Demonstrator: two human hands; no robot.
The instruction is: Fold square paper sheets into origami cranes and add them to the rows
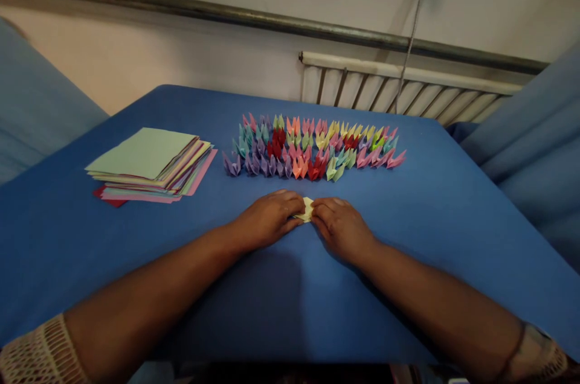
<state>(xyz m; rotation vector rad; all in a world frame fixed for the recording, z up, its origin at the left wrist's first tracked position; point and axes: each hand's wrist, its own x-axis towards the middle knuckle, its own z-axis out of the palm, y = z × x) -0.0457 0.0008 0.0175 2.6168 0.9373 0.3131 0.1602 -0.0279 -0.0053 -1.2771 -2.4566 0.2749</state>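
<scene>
Left hand [267,218] and right hand [341,226] pinch a small pale-yellow folded paper [307,210] between them. Uneven pressure could skew its crease; a slip could topple the colourful folded-paper figures [312,147] just beyond.

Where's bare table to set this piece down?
Bare cloth on the table right of the right hand, up to the edge; also between the left hand and the paper stack. Crowded: the narrow strip between the folded paper and the rows of folded figures.

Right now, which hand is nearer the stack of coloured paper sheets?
Left. The left hand sits right of the stack of coloured paper sheets; the right hand lies farther right, past the small pale yellow folded paper.
</scene>
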